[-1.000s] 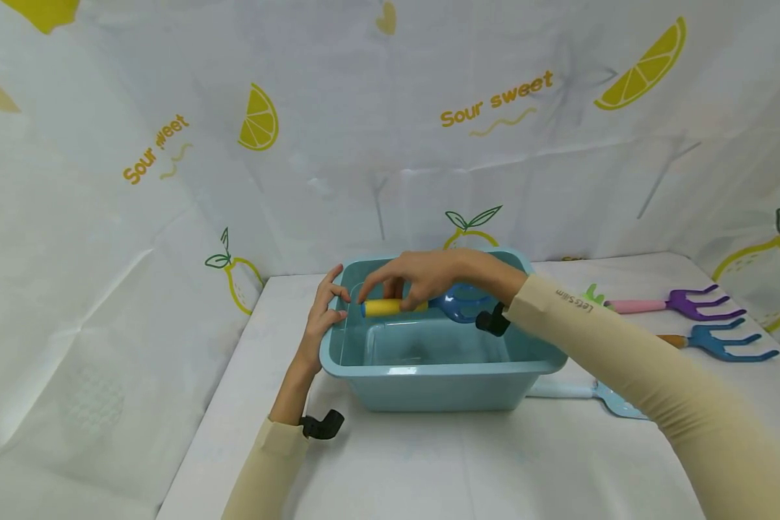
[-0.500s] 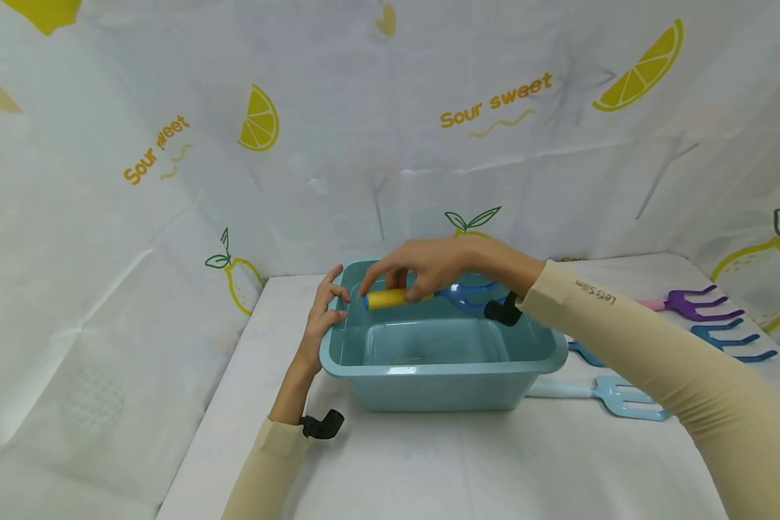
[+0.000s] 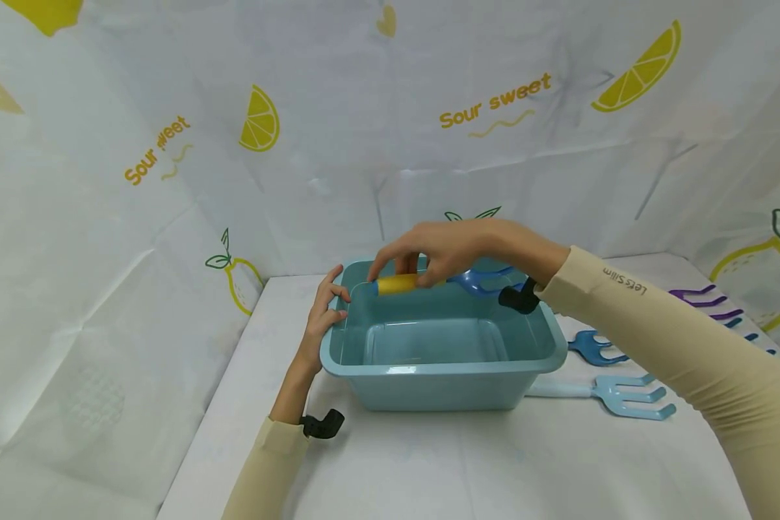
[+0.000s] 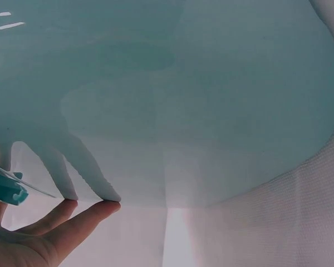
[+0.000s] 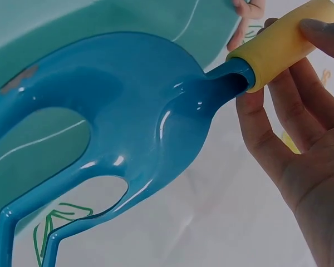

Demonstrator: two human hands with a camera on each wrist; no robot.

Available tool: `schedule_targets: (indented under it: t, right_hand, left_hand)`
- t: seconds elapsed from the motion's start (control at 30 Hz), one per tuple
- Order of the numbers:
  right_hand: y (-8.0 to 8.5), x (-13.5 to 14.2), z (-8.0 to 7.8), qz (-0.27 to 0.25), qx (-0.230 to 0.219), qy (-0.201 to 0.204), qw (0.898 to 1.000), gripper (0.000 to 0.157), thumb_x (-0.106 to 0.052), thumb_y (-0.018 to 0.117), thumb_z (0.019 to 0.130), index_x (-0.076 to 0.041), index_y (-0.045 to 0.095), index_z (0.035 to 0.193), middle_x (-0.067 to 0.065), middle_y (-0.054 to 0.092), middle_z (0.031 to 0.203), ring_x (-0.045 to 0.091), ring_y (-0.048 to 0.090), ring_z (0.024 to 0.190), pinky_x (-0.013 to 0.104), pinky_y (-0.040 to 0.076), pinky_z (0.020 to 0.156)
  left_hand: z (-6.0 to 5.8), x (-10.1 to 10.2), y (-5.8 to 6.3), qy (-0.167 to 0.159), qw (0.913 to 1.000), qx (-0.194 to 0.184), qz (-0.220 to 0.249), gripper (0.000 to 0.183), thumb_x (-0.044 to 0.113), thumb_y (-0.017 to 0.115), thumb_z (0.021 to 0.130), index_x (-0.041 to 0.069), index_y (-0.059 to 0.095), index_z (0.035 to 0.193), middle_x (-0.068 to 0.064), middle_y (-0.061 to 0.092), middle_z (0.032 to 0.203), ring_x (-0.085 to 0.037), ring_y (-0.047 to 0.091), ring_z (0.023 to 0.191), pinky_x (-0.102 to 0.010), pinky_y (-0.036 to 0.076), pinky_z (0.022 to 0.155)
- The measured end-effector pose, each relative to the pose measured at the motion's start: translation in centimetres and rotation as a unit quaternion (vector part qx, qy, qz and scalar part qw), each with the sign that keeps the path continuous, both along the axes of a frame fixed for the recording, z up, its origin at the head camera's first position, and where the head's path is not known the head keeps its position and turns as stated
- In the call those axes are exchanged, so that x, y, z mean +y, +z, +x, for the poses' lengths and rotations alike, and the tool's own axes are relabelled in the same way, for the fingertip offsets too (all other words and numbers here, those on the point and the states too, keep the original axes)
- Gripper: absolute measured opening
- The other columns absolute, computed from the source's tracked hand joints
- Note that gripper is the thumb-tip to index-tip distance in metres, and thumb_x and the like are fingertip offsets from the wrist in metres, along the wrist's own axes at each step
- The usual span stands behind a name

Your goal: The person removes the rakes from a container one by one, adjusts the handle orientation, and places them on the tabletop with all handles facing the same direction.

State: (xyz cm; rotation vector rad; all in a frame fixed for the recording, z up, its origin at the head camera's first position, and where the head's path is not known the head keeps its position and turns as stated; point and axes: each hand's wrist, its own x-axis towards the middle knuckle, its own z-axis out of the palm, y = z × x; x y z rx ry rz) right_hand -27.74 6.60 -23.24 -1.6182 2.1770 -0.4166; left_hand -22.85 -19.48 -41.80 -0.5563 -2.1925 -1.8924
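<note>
A light blue plastic basin (image 3: 429, 390) stands on the white-covered table. My left hand (image 3: 321, 310) holds its left rim, with some fingertips over the edge. In the left wrist view, two fingers (image 4: 83, 222) of that hand press against the basin's outer wall. Above the basin's far side, my right hand (image 3: 438, 253) pinches the yellow handle of a blue garden hand rake (image 3: 477, 282). The handle points left and the tines point right. Seen from the right wrist, the rake (image 5: 139, 105) fills the foreground, its yellow handle (image 5: 284, 44) between thumb and fingers.
Right of the basin lie a light blue hand rake (image 3: 624, 397) and a darker blue rake (image 3: 588, 348). Farther right, purple tines (image 3: 702, 296) and more blue tines (image 3: 750, 337) show beyond the right sleeve. A lemon-printed white sheet (image 3: 338, 144) hangs behind.
My right hand has lifted the blue hand rake up from inside the basin and moved slightly right and away. The left hand stays on the rim. The right sleeve covers different rakes.
</note>
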Motion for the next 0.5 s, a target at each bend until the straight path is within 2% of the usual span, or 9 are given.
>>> schedule_targets:
  t: [0.2,0.37,0.5]
  right_hand:
    - [0.5,1.3,0.2,0.01,0.002,-0.021,1.0,0.058,0.0,0.06,0.091,-0.025,0.058,0.144,0.003,0.073,0.122,0.016,0.07,0.102,0.038,0.057,0.094]
    - [0.7,2.5,0.3,0.016,0.0,-0.03,0.999,0.058,0.0,0.059,0.091,-0.026,0.058,0.143,0.002,0.073,0.123,0.02,0.071,0.104,0.041,0.057,0.094]
    - [0.9,3.8,0.3,0.026,0.004,-0.047,0.999,0.059,-0.001,0.059,0.092,-0.03,0.057,0.143,-0.001,0.073,0.124,0.016,0.07,0.105,0.04,0.056,0.095]
  left_hand:
    - [0.0,0.1,0.0,0.003,1.0,0.0,0.001,0.033,0.015,0.041,0.08,-0.001,0.045,0.109,0.001,0.018,0.172,-0.038,0.017,0.158,-0.069,0.018,0.119]
    - [-0.1,0.1,0.0,0.005,1.0,0.001,0.0,0.033,0.014,0.041,0.079,-0.001,0.045,0.108,-0.001,0.017,0.172,-0.037,0.017,0.158,-0.068,0.018,0.119]
    - [-0.1,0.0,-0.1,0.005,1.0,0.003,0.0,0.033,0.014,0.041,0.079,-0.002,0.045,0.108,-0.001,0.017,0.172,-0.037,0.018,0.158,-0.067,0.019,0.119]
